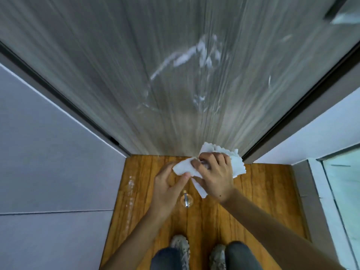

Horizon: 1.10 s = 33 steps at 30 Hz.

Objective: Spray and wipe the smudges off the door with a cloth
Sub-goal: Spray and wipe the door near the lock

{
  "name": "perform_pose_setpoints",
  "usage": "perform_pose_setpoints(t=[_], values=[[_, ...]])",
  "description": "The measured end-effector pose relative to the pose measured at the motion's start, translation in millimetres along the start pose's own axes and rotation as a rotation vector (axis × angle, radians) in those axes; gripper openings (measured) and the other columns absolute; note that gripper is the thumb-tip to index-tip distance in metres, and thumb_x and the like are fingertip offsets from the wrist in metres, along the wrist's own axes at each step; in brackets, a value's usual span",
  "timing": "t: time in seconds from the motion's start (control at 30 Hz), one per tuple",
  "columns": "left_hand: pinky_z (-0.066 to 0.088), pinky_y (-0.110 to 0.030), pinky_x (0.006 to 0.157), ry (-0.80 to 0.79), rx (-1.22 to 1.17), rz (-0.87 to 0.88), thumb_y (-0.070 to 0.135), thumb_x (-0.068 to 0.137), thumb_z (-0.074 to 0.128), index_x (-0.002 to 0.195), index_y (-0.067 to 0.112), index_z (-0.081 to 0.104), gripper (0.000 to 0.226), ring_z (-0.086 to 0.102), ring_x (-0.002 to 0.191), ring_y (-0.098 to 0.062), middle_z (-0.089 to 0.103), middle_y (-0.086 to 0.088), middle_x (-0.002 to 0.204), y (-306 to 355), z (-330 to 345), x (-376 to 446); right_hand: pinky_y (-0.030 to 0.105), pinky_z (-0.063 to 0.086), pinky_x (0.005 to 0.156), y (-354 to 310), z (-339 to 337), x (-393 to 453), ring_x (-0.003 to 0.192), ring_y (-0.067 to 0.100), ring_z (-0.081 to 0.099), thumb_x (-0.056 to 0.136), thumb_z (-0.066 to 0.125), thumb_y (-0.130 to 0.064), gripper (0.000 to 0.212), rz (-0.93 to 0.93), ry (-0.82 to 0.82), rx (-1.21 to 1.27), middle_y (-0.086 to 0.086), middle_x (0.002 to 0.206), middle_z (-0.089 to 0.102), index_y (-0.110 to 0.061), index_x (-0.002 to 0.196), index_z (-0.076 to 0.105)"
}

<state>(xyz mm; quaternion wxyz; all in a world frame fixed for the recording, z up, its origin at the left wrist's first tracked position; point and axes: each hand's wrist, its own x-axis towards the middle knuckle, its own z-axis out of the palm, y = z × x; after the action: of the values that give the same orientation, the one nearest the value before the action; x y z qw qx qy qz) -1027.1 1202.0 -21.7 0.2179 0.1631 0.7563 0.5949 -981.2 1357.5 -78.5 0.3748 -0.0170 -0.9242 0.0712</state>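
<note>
Two shoes, two hands gripping one cloth, one door.

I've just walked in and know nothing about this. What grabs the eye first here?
White foamy streaks smeared across the upper middle of the tall grey wood-grain door stand out most. Below them, near the door's foot, the right hand grips a crumpled white cloth while the left hand pinches its near corner. A small clear spray bottle stands on the orange wooden floor beneath the hands.

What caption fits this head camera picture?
Both hands fold a white cloth before the smeared grey door.
</note>
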Motion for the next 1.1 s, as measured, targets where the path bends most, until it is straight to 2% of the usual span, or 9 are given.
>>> perform_pose_setpoints(t=[0.13, 0.27, 0.43, 0.53, 0.7, 0.8, 0.9, 1.0, 1.1], values=[[0.049, -0.012, 0.071, 0.053, 0.041, 0.013, 0.008, 0.083, 0.071, 0.099, 0.022, 0.068, 0.021, 0.066, 0.087, -0.002, 0.072, 0.005, 0.092, 147, -25, -11, 0.037, 0.036, 0.075, -27, -92, 95, 0.089, 0.023, 0.048, 0.097, 0.045, -0.048, 0.034, 0.122, 0.097, 0.066, 0.003, 0.107, 0.048, -0.017, 0.108, 0.053], [0.047, -0.011, 0.066, -0.002, 0.100, 0.081, 0.014, 0.078, 0.075, 0.088, 0.026, 0.066, 0.018, 0.064, 0.078, 0.002, 0.069, 0.008, 0.084, 263, -46, -19, 0.038, 0.040, 0.079, -53, -167, 165, 0.095, 0.025, 0.052, 0.097, 0.046, -0.051, 0.042, 0.245, 0.190, 0.156, 0.006, 0.112, 0.050, -0.012, 0.112, 0.052], [0.049, -0.015, 0.074, -0.098, 0.157, 0.192, -0.003, 0.085, 0.065, 0.090, 0.021, 0.066, 0.025, 0.063, 0.083, 0.002, 0.069, 0.010, 0.086, 351, -66, -30, 0.040, 0.042, 0.087, -74, -231, 216, 0.107, 0.029, 0.053, 0.092, 0.047, -0.064, 0.060, 0.303, 0.240, 0.208, 0.010, 0.123, 0.048, -0.010, 0.117, 0.049], [0.050, -0.016, 0.074, -0.116, 0.167, 0.234, -0.006, 0.086, 0.063, 0.093, 0.018, 0.066, 0.025, 0.062, 0.082, 0.003, 0.068, 0.012, 0.084, 384, -76, -34, 0.043, 0.045, 0.092, -75, -256, 230, 0.114, 0.031, 0.054, 0.087, 0.048, -0.071, 0.067, 0.276, 0.208, 0.269, 0.010, 0.132, 0.047, -0.015, 0.123, 0.048], [0.047, -0.009, 0.074, -0.116, 0.260, 0.351, -0.007, 0.087, 0.061, 0.093, 0.026, 0.065, 0.033, 0.062, 0.084, 0.007, 0.067, 0.027, 0.085, 425, -91, -34, 0.037, 0.039, 0.104, -51, -289, 264, 0.122, 0.023, 0.050, 0.092, 0.047, -0.061, 0.060, 0.178, 0.161, 0.429, 0.009, 0.134, 0.051, -0.014, 0.130, 0.045], [0.048, -0.011, 0.074, -0.079, 0.255, 0.379, -0.008, 0.086, 0.061, 0.093, 0.022, 0.066, 0.031, 0.063, 0.084, 0.005, 0.068, 0.026, 0.086, 440, -106, -32, 0.036, 0.044, 0.098, -35, -305, 293, 0.112, 0.018, 0.056, 0.090, 0.055, -0.055, 0.057, 0.157, -0.058, 0.417, 0.006, 0.121, 0.063, -0.013, 0.129, 0.054], [0.050, -0.011, 0.073, -0.052, 0.246, 0.402, -0.006, 0.086, 0.061, 0.093, 0.023, 0.067, 0.030, 0.064, 0.084, 0.002, 0.069, 0.023, 0.087, 455, -123, -23, 0.030, 0.046, 0.086, -29, -315, 319, 0.101, 0.015, 0.059, 0.095, 0.060, -0.039, 0.036, 0.251, -0.310, 0.447, -0.001, 0.113, 0.066, -0.015, 0.122, 0.060], [0.050, -0.013, 0.073, -0.027, 0.229, 0.484, -0.010, 0.084, 0.062, 0.092, 0.019, 0.069, 0.031, 0.065, 0.082, 0.000, 0.071, 0.015, 0.088, 468, -138, -4, 0.023, 0.041, 0.069, -30, -315, 341, 0.079, 0.007, 0.058, 0.095, 0.059, -0.029, 0.020, 0.247, -0.202, 0.489, -0.009, 0.091, 0.063, -0.013, 0.105, 0.065], [0.049, -0.012, 0.071, 0.029, 0.168, 0.561, -0.004, 0.081, 0.066, 0.089, 0.020, 0.069, 0.026, 0.064, 0.079, 0.003, 0.071, 0.020, 0.084, 480, -156, 21, 0.025, 0.049, 0.070, -32, -317, 376, 0.084, 0.007, 0.062, 0.096, 0.057, -0.029, 0.020, 0.315, -0.132, 0.604, -0.011, 0.094, 0.065, -0.015, 0.106, 0.067]])
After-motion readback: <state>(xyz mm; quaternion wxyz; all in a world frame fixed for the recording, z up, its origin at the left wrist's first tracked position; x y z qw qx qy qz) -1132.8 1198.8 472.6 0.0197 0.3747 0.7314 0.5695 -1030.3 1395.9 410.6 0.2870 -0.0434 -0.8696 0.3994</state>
